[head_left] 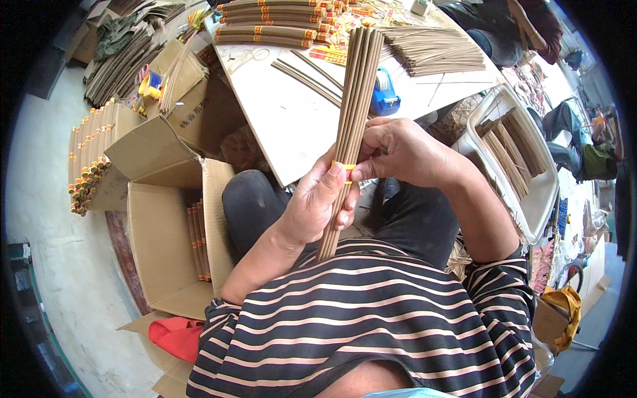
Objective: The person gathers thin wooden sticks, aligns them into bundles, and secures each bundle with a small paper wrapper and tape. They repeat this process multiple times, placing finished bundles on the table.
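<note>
A bundle of long brown incense sticks (358,86) stands nearly upright in front of me, its lower end close to my striped shirt. My left hand (310,204) is wrapped around it below the middle, thumb on the front. Around the sticks runs a narrow red and yellow paper band (350,171). At that band my right hand (413,154) is closed, the thumb pressing its right side; the other fingers are partly hidden behind the bundle. Just beyond, a blue tape dispenser (385,98) rests on the white table (255,93).
Banded bundles (265,33) and loose sticks (434,52) lie across the table. An open cardboard box (162,245) with bundles inside stands at my left, near more stacked bundles (89,159). A white plastic bin (532,222) holds sticks at right. Other people sit at upper right.
</note>
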`<state>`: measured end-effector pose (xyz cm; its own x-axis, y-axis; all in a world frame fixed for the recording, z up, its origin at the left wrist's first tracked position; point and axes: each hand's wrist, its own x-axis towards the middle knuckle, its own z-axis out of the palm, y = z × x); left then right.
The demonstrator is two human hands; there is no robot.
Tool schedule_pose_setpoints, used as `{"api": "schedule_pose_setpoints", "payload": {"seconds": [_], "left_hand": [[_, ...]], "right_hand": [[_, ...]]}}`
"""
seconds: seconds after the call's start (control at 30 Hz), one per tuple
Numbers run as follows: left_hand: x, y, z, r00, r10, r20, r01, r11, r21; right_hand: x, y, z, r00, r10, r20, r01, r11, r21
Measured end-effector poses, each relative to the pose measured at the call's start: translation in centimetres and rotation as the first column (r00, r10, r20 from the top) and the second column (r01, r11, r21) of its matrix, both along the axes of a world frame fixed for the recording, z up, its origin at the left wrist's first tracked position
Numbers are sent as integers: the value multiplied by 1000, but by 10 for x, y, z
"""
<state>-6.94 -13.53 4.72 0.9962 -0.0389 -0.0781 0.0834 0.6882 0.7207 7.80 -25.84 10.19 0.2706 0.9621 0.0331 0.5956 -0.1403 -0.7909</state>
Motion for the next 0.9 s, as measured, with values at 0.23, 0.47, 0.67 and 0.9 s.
{"api": "schedule_pose_setpoints", "payload": {"seconds": [0.23, 0.47, 0.67, 0.9], "left_hand": [[1, -3, -1, 999, -16, 45, 21, 992, -121], [2, -2, -6, 991, -55, 121, 74, 986, -153], [2, -7, 1, 997, -30, 67, 41, 985, -169], [6, -5, -3, 982, -114, 148, 149, 956, -253]], "right_hand": [[-2, -2, -7, 995, -20, -98, 24, 999, 43], [-2, -3, -15, 998, -51, -23, 53, 992, 119], [2, -2, -20, 999, -4, -50, 14, 978, 207], [0, 1, -48, 920, 153, -361, 10, 912, 410]]}}
